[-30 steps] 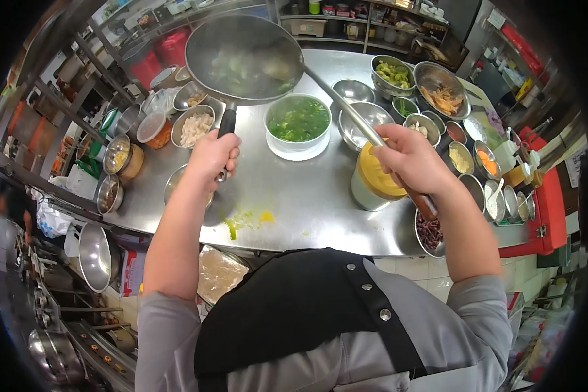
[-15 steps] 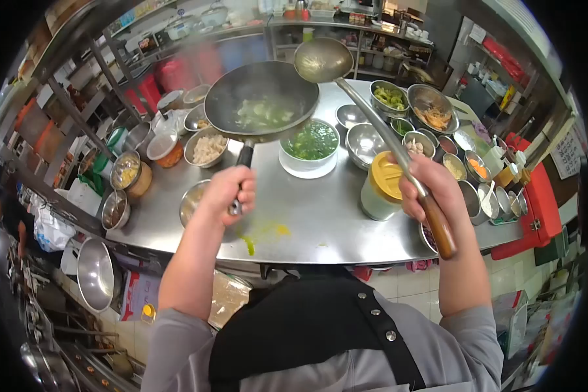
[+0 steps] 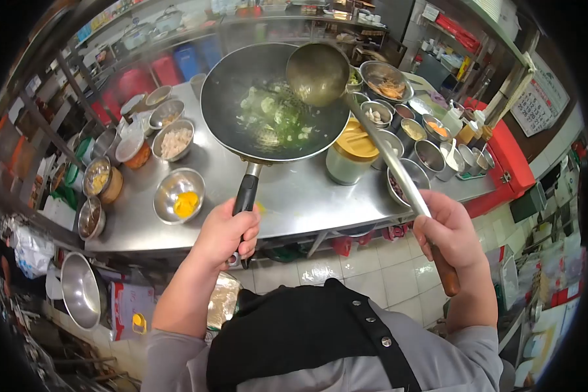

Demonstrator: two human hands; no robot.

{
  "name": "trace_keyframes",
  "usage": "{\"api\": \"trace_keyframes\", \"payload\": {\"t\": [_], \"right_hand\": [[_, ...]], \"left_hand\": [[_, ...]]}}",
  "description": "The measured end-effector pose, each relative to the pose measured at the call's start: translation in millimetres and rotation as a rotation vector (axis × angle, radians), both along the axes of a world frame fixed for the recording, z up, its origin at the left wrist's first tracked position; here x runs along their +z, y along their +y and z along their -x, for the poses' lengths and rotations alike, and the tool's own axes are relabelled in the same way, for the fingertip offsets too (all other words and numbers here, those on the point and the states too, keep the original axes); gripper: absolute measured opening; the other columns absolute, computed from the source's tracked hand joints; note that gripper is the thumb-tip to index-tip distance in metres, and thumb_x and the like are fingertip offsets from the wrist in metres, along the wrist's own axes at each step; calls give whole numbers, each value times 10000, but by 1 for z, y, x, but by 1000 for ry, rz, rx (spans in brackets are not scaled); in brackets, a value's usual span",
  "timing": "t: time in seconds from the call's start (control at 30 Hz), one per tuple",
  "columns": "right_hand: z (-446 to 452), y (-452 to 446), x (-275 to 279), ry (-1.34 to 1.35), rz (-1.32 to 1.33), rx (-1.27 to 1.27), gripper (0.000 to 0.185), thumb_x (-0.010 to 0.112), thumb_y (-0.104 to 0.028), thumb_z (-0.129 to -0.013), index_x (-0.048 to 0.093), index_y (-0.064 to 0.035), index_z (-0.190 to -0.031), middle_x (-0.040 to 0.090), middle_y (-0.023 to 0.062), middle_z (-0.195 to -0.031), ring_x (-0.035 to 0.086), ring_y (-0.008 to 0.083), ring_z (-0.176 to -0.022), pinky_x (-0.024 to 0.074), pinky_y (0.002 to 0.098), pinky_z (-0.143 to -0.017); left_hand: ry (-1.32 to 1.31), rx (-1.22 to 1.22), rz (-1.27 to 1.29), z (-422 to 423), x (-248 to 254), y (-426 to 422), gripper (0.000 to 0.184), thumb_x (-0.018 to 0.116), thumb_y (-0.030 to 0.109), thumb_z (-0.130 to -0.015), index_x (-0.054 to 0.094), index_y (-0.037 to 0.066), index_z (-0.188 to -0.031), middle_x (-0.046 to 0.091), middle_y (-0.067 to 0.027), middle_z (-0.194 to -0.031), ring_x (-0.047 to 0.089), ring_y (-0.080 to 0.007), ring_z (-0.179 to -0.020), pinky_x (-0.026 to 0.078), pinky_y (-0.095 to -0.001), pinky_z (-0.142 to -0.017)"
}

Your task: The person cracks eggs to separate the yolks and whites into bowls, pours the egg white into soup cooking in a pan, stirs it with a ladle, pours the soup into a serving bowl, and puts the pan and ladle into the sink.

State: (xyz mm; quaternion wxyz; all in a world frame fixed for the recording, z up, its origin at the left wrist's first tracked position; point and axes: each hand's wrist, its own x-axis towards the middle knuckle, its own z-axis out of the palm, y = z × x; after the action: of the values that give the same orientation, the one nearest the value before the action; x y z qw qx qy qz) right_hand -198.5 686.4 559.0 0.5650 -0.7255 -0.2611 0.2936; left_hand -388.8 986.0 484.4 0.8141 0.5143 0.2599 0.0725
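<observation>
My left hand (image 3: 232,232) is wrapped round the black handle of a dark frying pan (image 3: 225,81). Inside the pan lies a greenish, steaming liquid with pale and leafy bits (image 3: 274,114). In my right hand (image 3: 447,228) is a long metal ladle (image 3: 317,73), gripped near its wooden handle end. The ladle's bowl hangs over the pan's right side, its underside towards me. Whether it touches the food I cannot tell. The pan is held above the steel table (image 3: 294,202) and hides what lies beneath it. A jar with a yellow lid (image 3: 346,163) stands behind the ladle's shaft.
On the left stand a steel bowl (image 3: 166,186) with something yellow in it, a bowl of pale meat pieces (image 3: 174,140) and several other containers. Several small ingredient bowls and a red box (image 3: 503,163) line the right. A large steel bowl (image 3: 81,294) is at lower left.
The pan and ladle have come closer to me, and the pan's inside faces me more. The bowl of green soup is now hidden. The ladle's bowl has moved over the pan.
</observation>
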Motion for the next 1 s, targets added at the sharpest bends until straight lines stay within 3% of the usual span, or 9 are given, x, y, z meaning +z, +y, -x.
{"api": "trace_keyframes", "payload": {"t": [0.17,0.37,0.47,0.67,0.83,1.0], "right_hand": [[-3,-38,-11,-143,261,157,394,572,-59,-946,528,31,-1327,529,-62,-732,438,20,-599,362,217,-520],[-5,-71,-16,-193,400,390,393,565,-73,-949,521,30,-1326,532,-24,-702,479,39,-603,402,233,-518],[1,-74,-16,69,371,422,397,544,-65,-931,532,28,-1316,571,16,-667,519,71,-496,418,228,-451],[7,-68,-31,575,190,577,361,508,-106,-954,539,17,-1293,566,37,-669,518,116,-431,426,240,-403],[12,-46,-31,657,18,581,432,536,-235,-970,520,37,-1304,545,33,-673,504,124,-432,402,242,-391],[-12,6,-15,475,-113,505,421,472,-204,-994,493,57,-1325,546,37,-715,502,132,-428,407,260,-400]], "left_hand": [[45,77,-124,19,-15,-45,71,551,62,-877,494,51,-918,480,-6,-618,433,-92,-420,349,-257,-409],[101,159,-218,35,-39,-93,87,571,78,-877,499,41,-909,485,-9,-598,442,-101,-433,359,-271,-428],[129,187,-202,46,-46,-112,87,572,80,-881,495,46,-901,490,-8,-598,444,-100,-433,355,-270,-427],[163,217,-124,70,-61,-122,92,569,73,-878,490,62,-924,474,0,-615,428,-86,-407,325,-250,-381],[126,272,-13,82,-59,-101,64,552,64,-891,500,70,-929,475,6,-619,423,-79,-411,334,-254,-374],[101,337,-61,89,-49,-57,65,563,96,-911,504,80,-936,472,21,-616,418,-69,-414,333,-251,-378]]}}
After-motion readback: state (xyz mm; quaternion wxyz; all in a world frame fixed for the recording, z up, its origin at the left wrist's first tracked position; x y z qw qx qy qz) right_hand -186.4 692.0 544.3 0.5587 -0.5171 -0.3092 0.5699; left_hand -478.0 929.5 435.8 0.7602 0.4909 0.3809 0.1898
